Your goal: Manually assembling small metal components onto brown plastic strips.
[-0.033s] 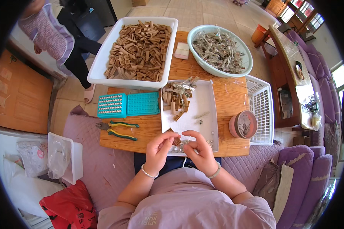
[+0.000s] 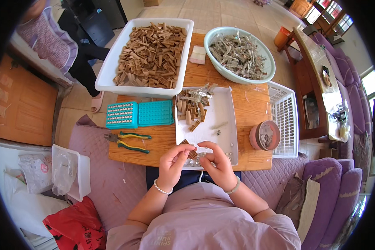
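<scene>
My left hand (image 2: pixel 171 166) is closed, thumb and forefinger pinched at a small brown plastic casing (image 2: pixel 192 154), partly hidden by the fingers. Just right of it my right hand (image 2: pixel 220 168) has its forefinger and thumb apart, with nothing visible between them. Both hands are over the near end of a shallow white tray (image 2: pixel 227 108). Small clear and silvery round bits lie in the tray under the hands, partly covered. At its far left, more brown casings (image 2: pixel 188 114) are heaped with clear plastic pieces (image 2: pixel 202 92). A thin clear strip lies mid-tray.
Behind stand a white tub (image 2: pixel 102 84) of brown casings and a pale green basin (image 2: pixel 272 71) of clear plastic pieces. Left are a teal case (image 2: pixel 156 113) with silvery parts and pliers (image 2: pixel 131 141). A pink pot (image 2: pixel 256 137) and white basket (image 2: pixel 293 121) stand right.
The person at the upper left has shifted slightly, upper body and arm. My hands stay in almost the same place, with only slight finger movement.
</scene>
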Motion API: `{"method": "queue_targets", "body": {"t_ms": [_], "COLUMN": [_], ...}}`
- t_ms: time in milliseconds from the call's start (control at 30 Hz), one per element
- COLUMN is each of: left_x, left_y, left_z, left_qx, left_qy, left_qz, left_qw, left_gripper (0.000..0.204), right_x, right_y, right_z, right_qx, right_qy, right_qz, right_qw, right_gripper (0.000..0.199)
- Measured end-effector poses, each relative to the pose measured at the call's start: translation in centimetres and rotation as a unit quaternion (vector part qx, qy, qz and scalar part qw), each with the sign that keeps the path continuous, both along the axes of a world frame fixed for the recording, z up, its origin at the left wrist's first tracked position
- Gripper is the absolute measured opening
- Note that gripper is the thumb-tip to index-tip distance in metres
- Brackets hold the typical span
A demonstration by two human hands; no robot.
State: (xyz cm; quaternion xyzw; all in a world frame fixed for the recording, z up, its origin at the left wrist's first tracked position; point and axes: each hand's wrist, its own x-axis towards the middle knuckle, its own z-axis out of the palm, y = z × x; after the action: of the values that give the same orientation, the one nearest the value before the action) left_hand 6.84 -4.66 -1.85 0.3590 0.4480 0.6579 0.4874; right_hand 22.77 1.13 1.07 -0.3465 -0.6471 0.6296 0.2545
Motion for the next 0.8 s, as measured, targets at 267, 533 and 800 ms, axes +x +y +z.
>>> {"method": "queue_targets", "body": {"t_ms": [267, 533, 800], "left_x": [-0.2, 0.0, -1.4], "left_y": [0.3, 0.2, 1.0], "left_z": [0.1, 0.0, -1.8], "left_qx": [-0.021, -0.029, -0.084], "left_qy": [0.039, -0.003, 0.141], "left_qz": [-0.018, 0.006, 0.024], "left_qw": [0.999, 1.0, 0.986], "left_gripper": [0.02, 0.019, 0.018], "right_x": [0.2, -0.2, -0.7], "right_y": [0.1, 0.3, 3.1], "right_z": [0.4, 1.0, -5.8], "right_qx": [-0.037, 0.06, 0.174], "right_qy": [0.044, -0.028, -0.099], "right_qz": [0.0, 0.015, 0.01], "right_qw": [0.998, 0.998, 0.98], "right_gripper": [0.036, 0.036, 0.021]}}
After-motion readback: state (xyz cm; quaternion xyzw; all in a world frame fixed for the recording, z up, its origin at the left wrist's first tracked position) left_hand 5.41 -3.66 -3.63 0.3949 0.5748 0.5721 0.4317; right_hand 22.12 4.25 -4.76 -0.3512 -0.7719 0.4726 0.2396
